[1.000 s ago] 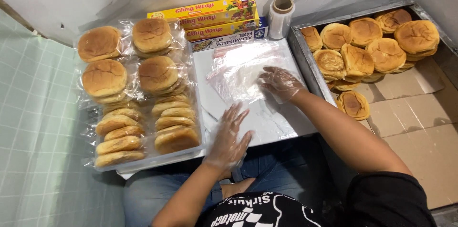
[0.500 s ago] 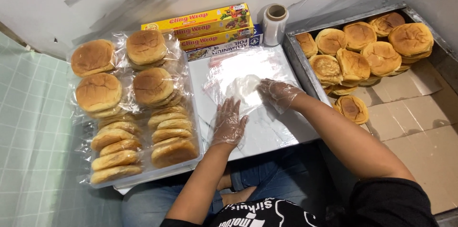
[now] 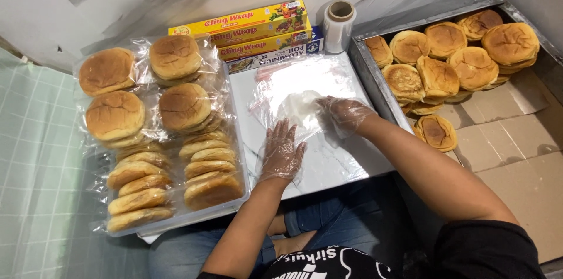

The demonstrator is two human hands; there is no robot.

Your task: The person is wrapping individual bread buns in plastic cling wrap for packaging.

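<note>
Head view. The landmark is the white board (image 3: 258, 88) lying in front of the person, with a sheet of clear plastic film (image 3: 305, 80) spread over its middle and right part.

Left hand (image 3: 281, 153), in a thin clear glove: rests flat on the near part of the board, palm down, fingers spread and straight, holding nothing. It presses on the near edge of the film.

Right hand (image 3: 346, 116), also gloved: lies on the film toward the board's right side, fingers bent and drawn together over a bunched, whitish fold of film (image 3: 299, 106) at the board's centre. The fingertips touch that fold; whether they pinch it cannot be told.

Left of the board, touching its edge: a clear tray (image 3: 176, 217) packed with wrapped buns (image 3: 114, 115), round ones flat at the far end, others standing on edge at the near end.

Beyond the board's far edge: stacked yellow boxes of wrap (image 3: 246, 24), a blue box of foil (image 3: 293, 50) beneath them, and a roll of clear film (image 3: 340, 24) standing upright just to their right.

Right of the board: a metal tray (image 3: 366, 74) holding unwrapped buns (image 3: 440, 74), heaped at its far end, with brown cardboard (image 3: 516, 156) lining its near part. One bun (image 3: 435, 131) lies apart on the cardboard, nearest the right forearm.
</note>
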